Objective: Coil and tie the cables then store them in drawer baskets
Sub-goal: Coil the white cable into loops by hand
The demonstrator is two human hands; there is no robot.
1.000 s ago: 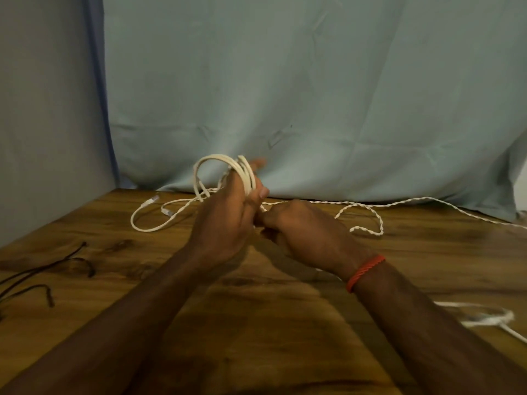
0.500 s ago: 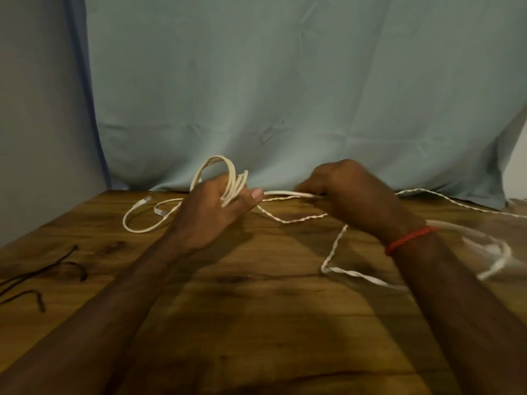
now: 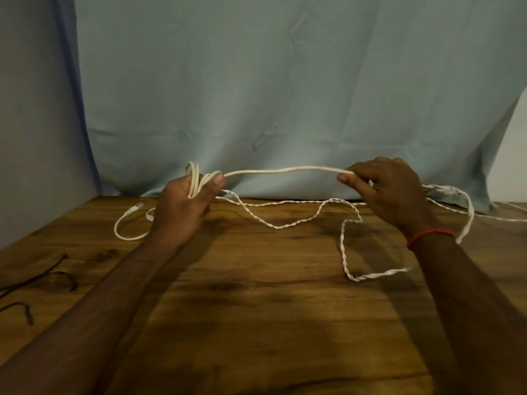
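My left hand grips few coils of cable; right hand pinches it at 3 o'clock. Most lies uncoiled; tying, storing remain.

We see two bare forearms without sleeves; a thin red braided wristband circles our right wrist at centre right.

1 head cam, fwd-down, near table

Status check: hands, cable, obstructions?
Left hand grips the coiled loops. Right hand pinches the white cable, span stretched between hands. Coil not yet tied. Twisted cord lies on the table under the span, may tangle.
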